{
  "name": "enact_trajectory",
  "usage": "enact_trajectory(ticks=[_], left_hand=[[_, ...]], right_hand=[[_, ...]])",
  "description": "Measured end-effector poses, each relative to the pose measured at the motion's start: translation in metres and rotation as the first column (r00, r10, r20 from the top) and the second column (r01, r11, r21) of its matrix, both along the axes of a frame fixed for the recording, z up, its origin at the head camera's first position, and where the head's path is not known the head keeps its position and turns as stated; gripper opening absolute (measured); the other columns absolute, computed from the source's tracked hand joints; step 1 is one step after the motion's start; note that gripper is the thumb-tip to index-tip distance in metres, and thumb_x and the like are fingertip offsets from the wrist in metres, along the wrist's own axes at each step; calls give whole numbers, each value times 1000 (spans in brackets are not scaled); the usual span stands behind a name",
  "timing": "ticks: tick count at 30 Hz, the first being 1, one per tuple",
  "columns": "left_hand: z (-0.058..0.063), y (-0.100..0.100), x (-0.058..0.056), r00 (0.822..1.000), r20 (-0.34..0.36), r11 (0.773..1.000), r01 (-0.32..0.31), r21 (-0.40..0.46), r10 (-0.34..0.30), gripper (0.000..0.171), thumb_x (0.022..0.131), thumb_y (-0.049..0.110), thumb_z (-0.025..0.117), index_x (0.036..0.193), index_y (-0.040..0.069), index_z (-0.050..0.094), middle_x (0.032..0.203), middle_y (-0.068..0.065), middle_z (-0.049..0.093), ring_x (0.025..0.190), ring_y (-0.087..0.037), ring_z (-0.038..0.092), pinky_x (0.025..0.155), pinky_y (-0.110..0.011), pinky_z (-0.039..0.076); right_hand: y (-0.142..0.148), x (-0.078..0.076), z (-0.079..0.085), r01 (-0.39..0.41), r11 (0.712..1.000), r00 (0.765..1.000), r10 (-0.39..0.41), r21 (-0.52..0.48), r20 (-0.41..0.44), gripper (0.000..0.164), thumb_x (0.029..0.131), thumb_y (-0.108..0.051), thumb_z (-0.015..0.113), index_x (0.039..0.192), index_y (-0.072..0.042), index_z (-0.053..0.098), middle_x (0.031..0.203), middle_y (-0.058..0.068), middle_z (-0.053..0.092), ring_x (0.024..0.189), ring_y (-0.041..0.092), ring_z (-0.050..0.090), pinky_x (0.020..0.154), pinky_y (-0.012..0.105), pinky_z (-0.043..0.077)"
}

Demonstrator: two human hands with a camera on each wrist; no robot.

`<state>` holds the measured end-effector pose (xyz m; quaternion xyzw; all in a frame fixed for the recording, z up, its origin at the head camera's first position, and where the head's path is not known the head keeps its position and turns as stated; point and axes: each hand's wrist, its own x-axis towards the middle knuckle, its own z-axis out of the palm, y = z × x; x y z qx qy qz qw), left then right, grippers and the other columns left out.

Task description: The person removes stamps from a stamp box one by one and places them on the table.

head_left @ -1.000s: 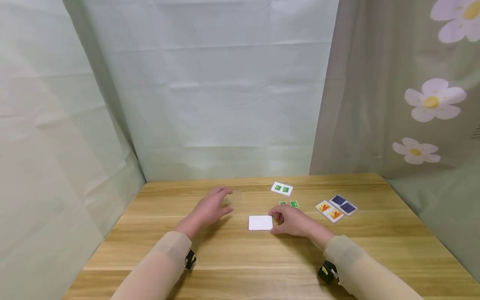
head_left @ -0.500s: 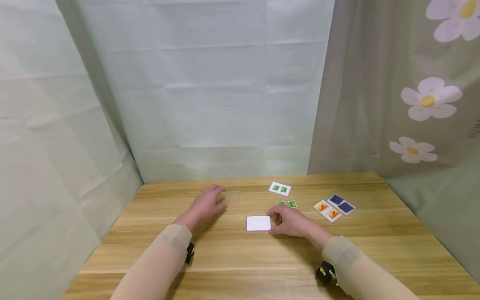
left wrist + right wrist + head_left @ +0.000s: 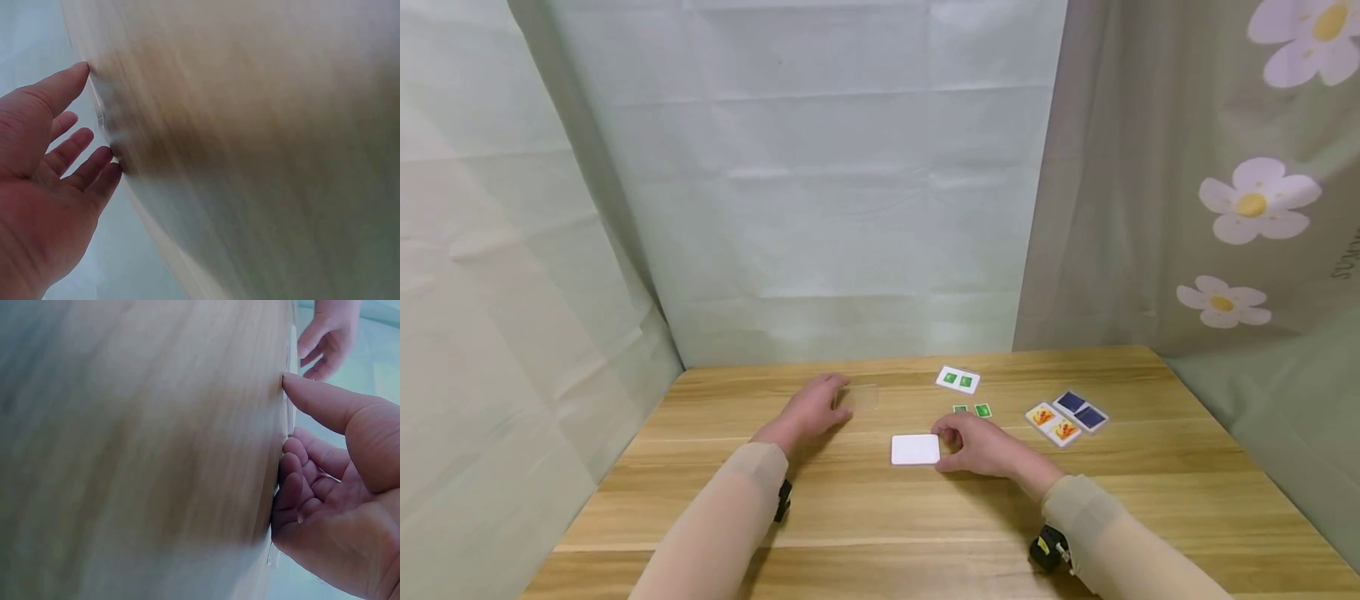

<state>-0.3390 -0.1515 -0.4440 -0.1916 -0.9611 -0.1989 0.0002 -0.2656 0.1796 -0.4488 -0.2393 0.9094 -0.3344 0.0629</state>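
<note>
My left hand [image 3: 811, 407] rests at the table's left side, thumb and fingertips at the near and far edges of a clear rectangular plastic piece [image 3: 863, 397] lying flat. In the left wrist view its thumb and fingers [image 3: 94, 164] bend down to the tabletop. A blank white card [image 3: 915, 449] lies flat in front of me. My right hand [image 3: 988, 447] holds its right end between thumb and index finger; the other fingers are curled under the palm, as the right wrist view shows. Just beyond the right hand lie two small green picture squares [image 3: 983, 411].
A white card with two green squares [image 3: 958, 380] lies near the back of the wooden table [image 3: 850, 517]. To the right, a card with orange pictures [image 3: 1052, 424] touches one with dark blue squares [image 3: 1081, 412]. Pale curtains [image 3: 850, 208] stand behind and at the sides.
My left hand has drawn a little to the left along the clear plastic piece, which stays about where it was. The right hand stays at the white card's end.
</note>
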Motion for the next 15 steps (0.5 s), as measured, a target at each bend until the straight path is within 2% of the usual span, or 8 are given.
enact_trajectory(ticks=[6, 15], left_hand=[[-2, 0, -1, 1000, 19, 1000, -4, 14, 4, 65, 106, 20, 77, 160, -4, 50, 164, -27, 49, 154, -47, 43, 127, -60, 34], [-2, 0, -1, 1000, 12, 1000, -4, 16, 4, 63, 107, 19, 76, 160, -5, 50, 163, -26, 51, 152, -46, 46, 126, -58, 36]], right_hand=[[-1, 1, 0, 4, 1000, 1000, -4, 3, 6, 41, 87, -14, 96, 120, -5, 73, 97, 1, 60, 90, 19, 53, 81, 36, 45], [-2, 1, 2, 11, 1000, 1000, -11, 8, 11, 40, 87, -14, 96, 119, -6, 73, 96, 1, 60, 89, 19, 53, 80, 35, 45]])
